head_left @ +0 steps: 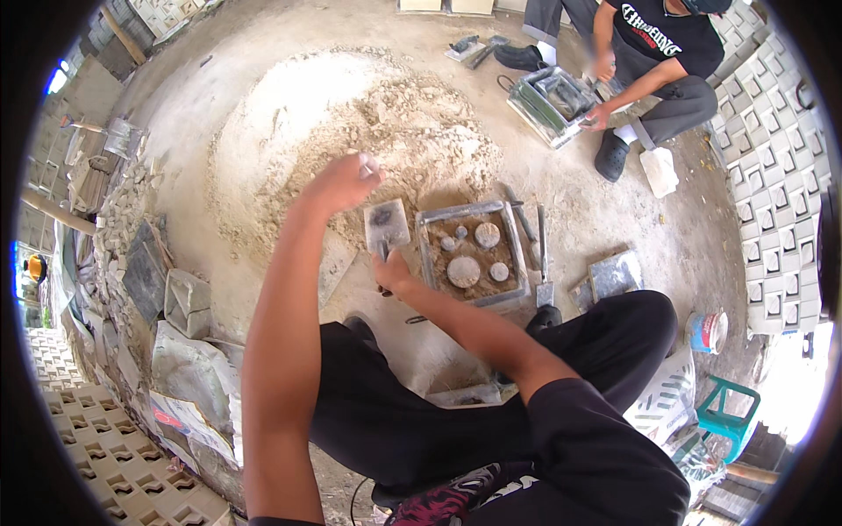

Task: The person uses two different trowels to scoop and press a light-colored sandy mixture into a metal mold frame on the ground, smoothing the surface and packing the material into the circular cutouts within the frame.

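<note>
— Dusty grey floor [180,175], beige sand heap [386,118], left hand [344,182] curled above it; can't tell if it's holding anything. Tips?

— Flat, square grey metal trowel [388,221] is clamped by its handle in the right hand [395,269], just left of that rectangular grey frame [465,210]. I'd keep the blade level.

Black short-sleeved shirt [561,506] with a graphic print [447,500] in pinkish red, grey and white; plain right sleeve [596,438] sits right of the print, a dark sliver of left sleeve [288,522] left of it. Loose black trousers [386,386] just beyond the print, dark shoes [546,317] farther beyond, detail unclear. Left hand [345,184] and right hand [394,272] bare; thin dark cord [354,500] left of the print, attachment unclear.
</note>
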The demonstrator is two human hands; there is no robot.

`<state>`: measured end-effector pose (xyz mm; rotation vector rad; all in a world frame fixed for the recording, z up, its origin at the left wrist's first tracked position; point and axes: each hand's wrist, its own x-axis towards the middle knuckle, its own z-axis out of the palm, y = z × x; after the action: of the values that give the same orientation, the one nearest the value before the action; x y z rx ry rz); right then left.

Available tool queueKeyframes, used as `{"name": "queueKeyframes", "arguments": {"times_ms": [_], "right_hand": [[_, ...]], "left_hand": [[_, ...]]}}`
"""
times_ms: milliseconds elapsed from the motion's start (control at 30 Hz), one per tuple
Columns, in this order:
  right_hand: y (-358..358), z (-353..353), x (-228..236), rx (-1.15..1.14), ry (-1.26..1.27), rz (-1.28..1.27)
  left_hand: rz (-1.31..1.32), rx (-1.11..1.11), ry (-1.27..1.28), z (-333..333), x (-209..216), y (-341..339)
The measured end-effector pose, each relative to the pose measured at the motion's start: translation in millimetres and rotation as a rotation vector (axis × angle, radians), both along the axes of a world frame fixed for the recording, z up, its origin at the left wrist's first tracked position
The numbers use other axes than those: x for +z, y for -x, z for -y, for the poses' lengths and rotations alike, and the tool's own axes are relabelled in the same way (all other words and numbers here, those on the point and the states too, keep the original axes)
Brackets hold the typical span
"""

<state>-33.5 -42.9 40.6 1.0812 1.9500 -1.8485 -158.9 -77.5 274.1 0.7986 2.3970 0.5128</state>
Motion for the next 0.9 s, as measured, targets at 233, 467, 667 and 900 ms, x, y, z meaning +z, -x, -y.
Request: {"name": "queueKeyframes", "arguments": {"times_ms": [233, 467, 667, 900], "right_hand": [[62.3, -16.4, -79.5, -0.150, -0.412, -0.173], [49.1, -30.5, -105.3, -0.156, -0.280, -0.119], [26.2, -57.8, -114.6, -0.033, -0.471, -0.268], [2.5, -49.5, -35.5, 0.135, -0.493, -0.289]], "left_hand": [[0.003, 0.093, -0.259, 30.1, -9.5, 15.6], [-0.013, 0.102, -0.156, 32.6, 0.2, 18.3], [-0.007, 0.086, -0.181, 11.6, 15.4, 11.9], [0.028, 0.123, -0.154, 24.8, 4.4, 18.9]]}}
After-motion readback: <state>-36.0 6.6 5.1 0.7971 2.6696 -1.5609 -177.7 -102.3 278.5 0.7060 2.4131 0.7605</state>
